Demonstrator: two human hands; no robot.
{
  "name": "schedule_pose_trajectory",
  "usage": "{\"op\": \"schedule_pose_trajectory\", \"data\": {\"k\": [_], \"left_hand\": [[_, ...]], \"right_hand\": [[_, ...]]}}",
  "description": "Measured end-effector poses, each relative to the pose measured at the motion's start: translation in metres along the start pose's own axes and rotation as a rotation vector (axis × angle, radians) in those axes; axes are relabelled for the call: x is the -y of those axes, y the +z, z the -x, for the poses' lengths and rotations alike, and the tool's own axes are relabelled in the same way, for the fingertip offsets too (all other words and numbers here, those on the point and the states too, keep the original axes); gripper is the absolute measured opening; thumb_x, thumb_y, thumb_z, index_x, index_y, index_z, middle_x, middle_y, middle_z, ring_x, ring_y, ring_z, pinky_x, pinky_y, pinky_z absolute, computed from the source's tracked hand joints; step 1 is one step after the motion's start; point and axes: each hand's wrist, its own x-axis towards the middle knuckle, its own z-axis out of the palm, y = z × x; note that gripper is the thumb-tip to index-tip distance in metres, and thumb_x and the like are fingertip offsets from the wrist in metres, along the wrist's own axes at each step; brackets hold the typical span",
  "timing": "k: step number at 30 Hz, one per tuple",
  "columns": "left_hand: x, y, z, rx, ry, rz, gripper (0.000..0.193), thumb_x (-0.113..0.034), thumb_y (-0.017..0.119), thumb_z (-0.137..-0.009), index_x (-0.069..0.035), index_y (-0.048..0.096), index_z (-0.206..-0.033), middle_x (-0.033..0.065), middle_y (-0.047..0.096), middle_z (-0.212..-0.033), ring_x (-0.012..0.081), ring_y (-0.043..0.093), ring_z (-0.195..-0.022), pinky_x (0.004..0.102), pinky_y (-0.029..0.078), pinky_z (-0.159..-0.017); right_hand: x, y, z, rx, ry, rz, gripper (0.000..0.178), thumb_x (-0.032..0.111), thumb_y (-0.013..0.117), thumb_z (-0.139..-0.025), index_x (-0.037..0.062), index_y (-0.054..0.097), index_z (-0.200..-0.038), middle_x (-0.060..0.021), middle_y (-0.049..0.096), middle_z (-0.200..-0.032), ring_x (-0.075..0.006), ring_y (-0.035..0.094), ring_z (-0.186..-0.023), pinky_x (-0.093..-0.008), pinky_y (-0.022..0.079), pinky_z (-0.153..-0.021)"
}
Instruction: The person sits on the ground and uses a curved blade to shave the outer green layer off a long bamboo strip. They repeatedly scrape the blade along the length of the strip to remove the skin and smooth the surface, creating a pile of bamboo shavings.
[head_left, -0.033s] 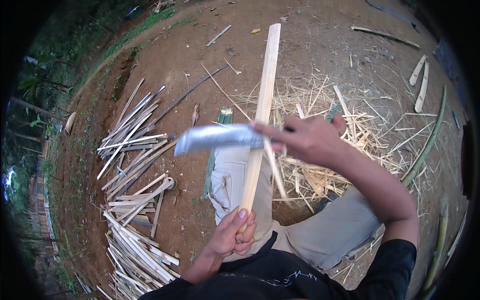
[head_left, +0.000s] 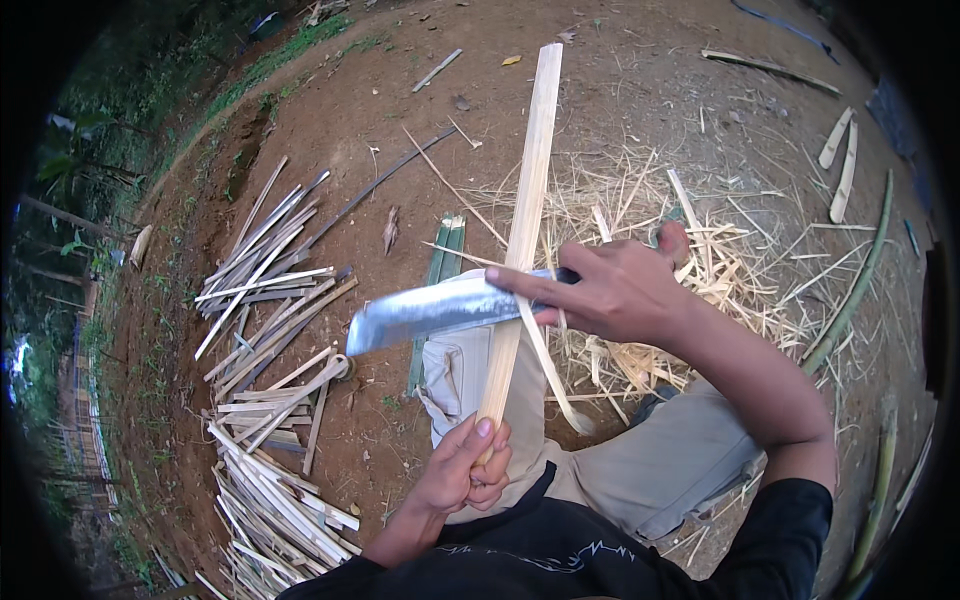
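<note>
Left hand [head_left: 465,468] clenched round the near end of a wood strip [head_left: 533,170], which points to 12 o'clock. Right hand [head_left: 625,290] grasps a knife [head_left: 425,308] (handle mostly hidden), index finger along the blade, tip toward 9 o'clock; blade lies across the strip's middle. Thin sliver [head_left: 545,365] hangs by the blade, toward 5 o'clock. Shavings [head_left: 725,275] on the ground, 3 o'clock from the right hand; stick pile [head_left: 275,500], 9 o'clock from the left.
</note>
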Motion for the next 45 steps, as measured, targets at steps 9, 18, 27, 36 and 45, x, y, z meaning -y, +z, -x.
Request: {"op": "schedule_pose_trajectory", "data": {"k": [9,18,27,36,45], "left_hand": [[0.011,0.000,0.009,0.007,-0.075,-0.047,0.031,-0.035,0.030,-0.107,-0.008,0.041,-0.097,-0.0037,0.027,-0.059,0.0045,0.021,-0.039,0.0214,0.019,-0.034],[0.022,-0.020,0.032,0.015,-0.086,-0.156,0.030,-0.033,0.031,-0.107,-0.007,0.042,-0.097,-0.0034,0.028,-0.059,0.0047,0.023,-0.041,0.0225,0.020,-0.035],[0.012,-0.034,-0.009,0.376,-0.001,0.282,0.036,-0.038,0.032,-0.106,-0.004,0.040,-0.098,0.0027,0.035,-0.062,0.0093,0.032,-0.040,0.0243,0.032,-0.037],[0.021,-0.029,-0.029,0.461,-0.118,0.312,0.031,-0.028,0.043,-0.103,0.000,0.042,-0.089,0.0113,0.043,-0.080,0.0194,0.048,-0.050,0.0322,0.051,-0.043],[0.038,-0.032,-0.037,0.634,-0.252,0.599,0.034,-0.030,0.037,-0.104,0.001,0.041,-0.092,0.0091,0.043,-0.072,0.0196,0.051,-0.053,0.0314,0.050,-0.044]], "right_hand": [[-0.078,0.025,0.008,-0.233,0.260,0.099,0.055,0.031,0.058,-0.095,0.0439,0.039,-0.145,-0.0037,0.053,-0.069,-0.0139,0.052,-0.048,-0.0293,0.042,-0.037],[-0.168,0.016,0.034,-0.157,0.822,-0.047,0.045,0.045,0.047,-0.100,0.0377,0.043,-0.144,-0.0075,0.069,-0.098,-0.0198,0.067,-0.066,-0.0358,0.056,-0.060],[-0.112,0.009,0.005,-0.275,1.185,-0.713,0.060,0.062,0.049,-0.094,0.0035,0.063,-0.094,-0.0041,0.058,-0.060,-0.0184,0.060,-0.054,-0.0350,0.049,-0.055],[-0.070,-0.014,-0.004,-0.344,1.101,-1.297,0.062,0.051,0.070,-0.086,-0.0037,0.061,-0.113,-0.0045,0.061,-0.072,-0.0053,0.044,-0.048,-0.0235,0.042,-0.045],[-0.074,0.012,-0.003,-0.505,0.999,-1.515,0.067,0.030,0.079,-0.083,-0.0076,0.048,-0.128,0.0026,0.049,-0.066,-0.0053,0.045,-0.052,-0.0235,0.044,-0.049]]}}
